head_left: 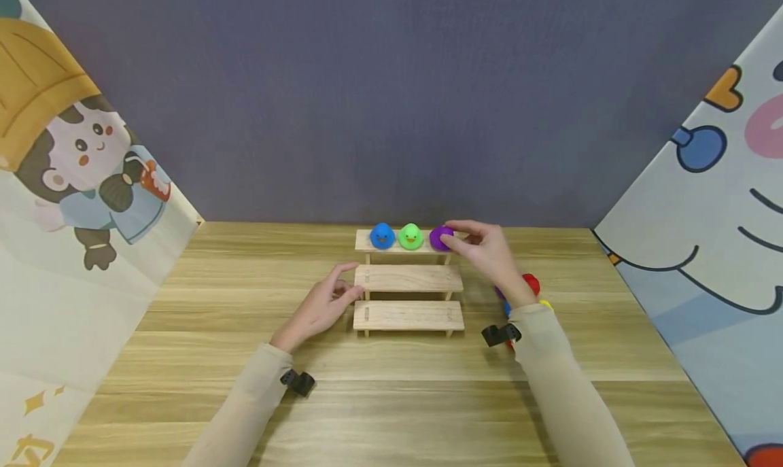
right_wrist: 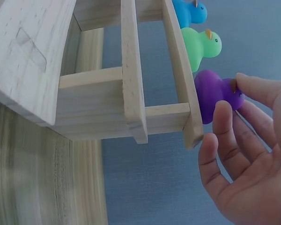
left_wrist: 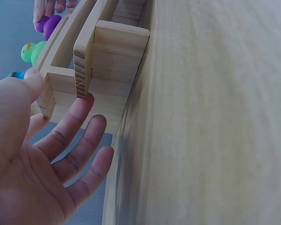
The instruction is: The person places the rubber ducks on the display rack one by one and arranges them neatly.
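A small wooden three-step shelf (head_left: 408,278) stands on the table. On its top step sit a blue rubber duck (head_left: 382,236) and a green rubber duck (head_left: 410,237), side by side. To their right is a purple rubber duck (right_wrist: 209,96), whose head my right hand (head_left: 486,249) pinches between thumb and fingers while its base meets the top step. My left hand (head_left: 321,307) is at the shelf's left end, thumb and fingers spread around the middle step's edge, as the left wrist view (left_wrist: 42,154) shows.
Several more coloured toys lie on the table right of the shelf, partly hidden under my right forearm; a red one (head_left: 531,283) shows. A dark blue-grey wall (head_left: 391,113) rises behind the table, with printed panels on both sides.
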Demonstrator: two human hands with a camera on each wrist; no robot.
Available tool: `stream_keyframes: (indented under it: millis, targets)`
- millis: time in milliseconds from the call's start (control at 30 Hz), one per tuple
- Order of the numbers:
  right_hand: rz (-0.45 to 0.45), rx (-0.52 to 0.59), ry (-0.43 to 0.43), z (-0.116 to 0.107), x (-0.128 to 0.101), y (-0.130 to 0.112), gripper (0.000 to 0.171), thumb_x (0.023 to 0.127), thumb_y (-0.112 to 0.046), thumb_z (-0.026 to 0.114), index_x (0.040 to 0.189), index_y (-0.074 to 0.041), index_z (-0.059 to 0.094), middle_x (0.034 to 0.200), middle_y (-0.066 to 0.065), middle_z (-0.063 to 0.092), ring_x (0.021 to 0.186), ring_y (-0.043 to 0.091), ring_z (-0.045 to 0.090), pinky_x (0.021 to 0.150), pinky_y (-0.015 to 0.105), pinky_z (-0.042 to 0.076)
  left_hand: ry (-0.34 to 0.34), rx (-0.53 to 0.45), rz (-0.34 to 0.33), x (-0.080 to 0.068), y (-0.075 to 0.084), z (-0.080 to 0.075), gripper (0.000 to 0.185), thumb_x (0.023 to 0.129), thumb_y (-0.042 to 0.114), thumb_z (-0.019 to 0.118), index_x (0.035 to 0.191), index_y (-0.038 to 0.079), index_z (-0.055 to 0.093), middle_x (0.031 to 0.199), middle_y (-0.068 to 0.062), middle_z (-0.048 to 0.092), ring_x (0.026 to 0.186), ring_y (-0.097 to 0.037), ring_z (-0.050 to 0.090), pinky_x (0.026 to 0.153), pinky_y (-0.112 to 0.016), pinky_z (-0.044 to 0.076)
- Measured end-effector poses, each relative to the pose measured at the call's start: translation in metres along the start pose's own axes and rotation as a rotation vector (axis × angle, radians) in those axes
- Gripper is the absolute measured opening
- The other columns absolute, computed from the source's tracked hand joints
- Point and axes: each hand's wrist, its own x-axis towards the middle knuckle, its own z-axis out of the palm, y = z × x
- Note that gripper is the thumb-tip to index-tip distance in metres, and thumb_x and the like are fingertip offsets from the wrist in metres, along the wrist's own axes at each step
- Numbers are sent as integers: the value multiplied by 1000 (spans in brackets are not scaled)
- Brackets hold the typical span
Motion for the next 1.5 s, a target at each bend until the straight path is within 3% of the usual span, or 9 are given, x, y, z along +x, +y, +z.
stream_keyframes:
  millis: [367,733,1500]
  targets:
    - [16,13,-9,6,4,-2,39,96,-29,82,128,-8,77,112,22,80,83,34,76,66,21,50,10,3,-3,1,0,1,62,110,42,59,162,14,40,105,-2,78,98,-17,72,100,-51,56]
    - [20,23,-27,9,5,0,38,95,-27,83,128,-8,77,119,20,79,79,28,74,64,21,47,4,4,1,1,-1,1,63,110,42,59,162,13,39,106,-3,79,99,-17,72,98,-51,57]
    - [33,24,-51,10,6,-4,40,97,-28,81,132,-9,75,119,18,79,84,33,76,66,22,51,4,8,-1,-1,1,0,64,110,46,57,163,16,38,111,-4,79,106,-22,73,107,-58,52]
